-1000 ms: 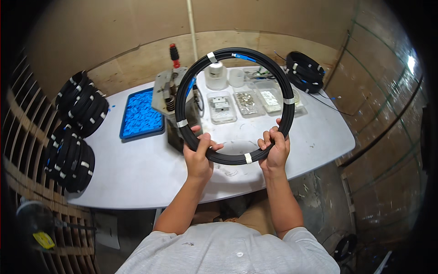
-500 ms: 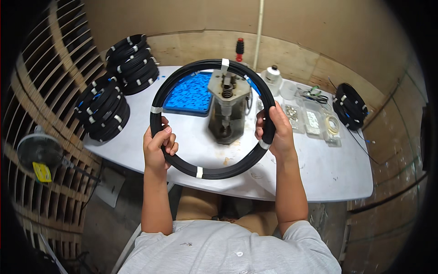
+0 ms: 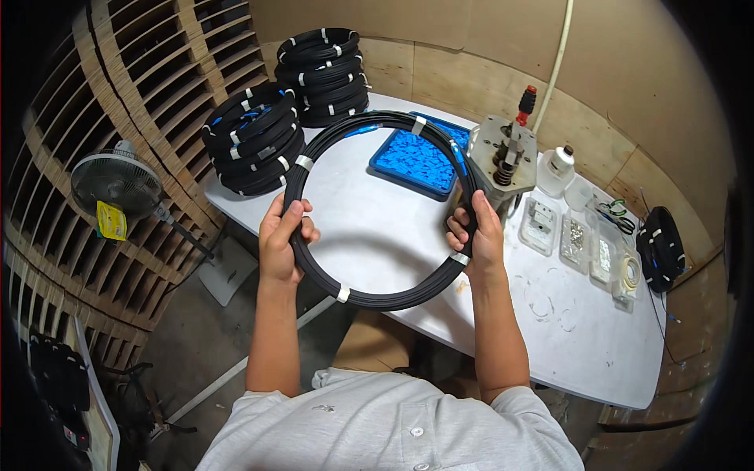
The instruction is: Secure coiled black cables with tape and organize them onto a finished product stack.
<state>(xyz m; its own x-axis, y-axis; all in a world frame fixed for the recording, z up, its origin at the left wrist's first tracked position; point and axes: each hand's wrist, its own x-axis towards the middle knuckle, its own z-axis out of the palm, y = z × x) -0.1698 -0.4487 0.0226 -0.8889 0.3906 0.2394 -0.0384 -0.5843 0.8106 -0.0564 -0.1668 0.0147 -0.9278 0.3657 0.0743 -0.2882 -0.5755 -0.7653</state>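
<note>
A coil of black cable (image 3: pixel 390 300), bound with several white tape bands and showing blue connector ends near its top, is held up in front of me above the table edge. My left hand (image 3: pixel 284 238) is wrapped round its left side. Its right side is in the grip of my right hand (image 3: pixel 478 233). Beyond the coil, a blue tray (image 3: pixel 376 166) full of small blue pieces lies on the white table (image 3: pixel 526 314), partly hidden by the ring. To the left stand a nearer stack of similar coils (image 3: pixel 253 145) and a farther stack (image 3: pixel 323 74).
A metal press (image 3: pixel 503 153) with a red-and-black handle stands right of the tray. Farther right are a white bottle (image 3: pixel 556 171), clear boxes of small parts (image 3: pixel 577 239), scissors (image 3: pixel 618 217) and another black coil (image 3: pixel 661 247). A fan (image 3: pixel 118 182) stands left, before wooden slats.
My view has swung left, so the table, press and stacks appear farther right. Both hands still hold the coil, which has turned a little and now shows a blue end at its upper left.
</note>
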